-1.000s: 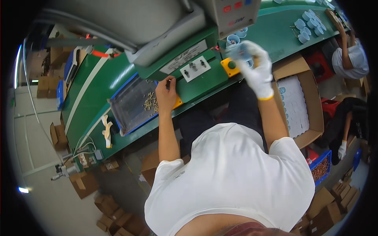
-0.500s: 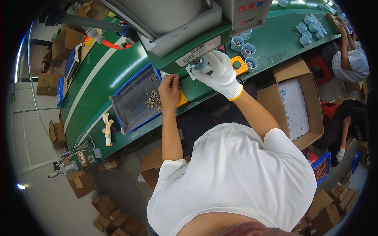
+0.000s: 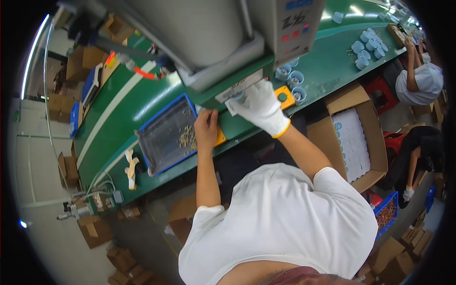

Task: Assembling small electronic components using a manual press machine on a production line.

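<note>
My right hand, in a white knit glove with a yellow cuff, reaches under the head of a bench press. Its fingers are closed around a light-blue plastic cup, mostly hidden by the glove and the press. My bare left hand is at the press's left side with its fingers curled; whatever is in them is hidden. Close beside it are a yellow box and a blue-rimmed tray holding small metal parts.
Several blue cups with parts inside stand right of the press, near a yellow button box. An open carton lies below the bench's edge. A glove rests at the left. Co-workers sit at the far right.
The whole view has shifted slightly. The cup in my right hand shows less, now mostly covered by the glove and press. My left hand stays beside the press, still curled.
</note>
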The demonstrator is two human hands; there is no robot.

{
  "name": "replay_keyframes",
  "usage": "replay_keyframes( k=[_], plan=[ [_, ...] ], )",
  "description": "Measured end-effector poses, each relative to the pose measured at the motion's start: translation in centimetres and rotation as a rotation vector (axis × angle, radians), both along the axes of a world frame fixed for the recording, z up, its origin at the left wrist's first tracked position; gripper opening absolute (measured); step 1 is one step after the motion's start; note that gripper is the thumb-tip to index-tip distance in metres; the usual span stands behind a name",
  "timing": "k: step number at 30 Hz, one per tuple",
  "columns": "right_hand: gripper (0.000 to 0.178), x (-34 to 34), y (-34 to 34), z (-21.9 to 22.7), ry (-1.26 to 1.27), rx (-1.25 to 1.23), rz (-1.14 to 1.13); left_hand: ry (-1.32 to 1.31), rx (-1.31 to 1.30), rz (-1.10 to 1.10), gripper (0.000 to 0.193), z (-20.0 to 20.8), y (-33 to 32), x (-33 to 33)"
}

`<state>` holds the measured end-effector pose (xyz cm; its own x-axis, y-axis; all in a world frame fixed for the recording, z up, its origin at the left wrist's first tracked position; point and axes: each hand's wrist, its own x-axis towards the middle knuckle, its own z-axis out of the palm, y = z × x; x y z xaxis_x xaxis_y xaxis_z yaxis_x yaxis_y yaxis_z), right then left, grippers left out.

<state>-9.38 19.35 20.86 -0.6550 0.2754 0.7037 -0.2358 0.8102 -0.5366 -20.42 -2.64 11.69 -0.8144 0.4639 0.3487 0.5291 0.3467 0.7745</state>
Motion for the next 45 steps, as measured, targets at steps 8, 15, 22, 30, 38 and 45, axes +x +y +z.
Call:
replay_keyframes(
  k=[8, 15, 22, 30, 38, 45],
  plan=[
    [0.044, 4.1, 3.8, -2.8, 0.089, -0.046, 0.004, 0.238, -0.041, 0.015, 0.011, -0.3, -2.0, 4.2],
    [0.016, 8.8, 7.9, -6.0, -0.057, 0.093, -0.098, 0.384, 0.008, 0.130, 0.010, -3.1, -5.6, 6.2],
    [0.013, 7.6, 7.5, -5.1, -0.011, 0.226, -0.196, 0.559, -0.078, 0.168, 0.008, -3.4, -4.8, 6.0],
    [0.028, 6.5, 6.3, -4.8, -0.074, 0.069, -0.079, 0.309, 0.034, 0.180, 0.012, -0.4, -3.0, 4.6],
    [0.024, 4.5, 3.0, -5.1, -0.041, 0.090, -0.046, 0.239, 0.018, 0.192, 0.022, -0.3, 0.0, 3.4],
    [0.011, 4.1, 2.5, -3.8, -0.001, 0.138, -0.011, 0.299, 0.025, 0.137, 0.012, -0.3, -0.5, 3.1]
  ],
)
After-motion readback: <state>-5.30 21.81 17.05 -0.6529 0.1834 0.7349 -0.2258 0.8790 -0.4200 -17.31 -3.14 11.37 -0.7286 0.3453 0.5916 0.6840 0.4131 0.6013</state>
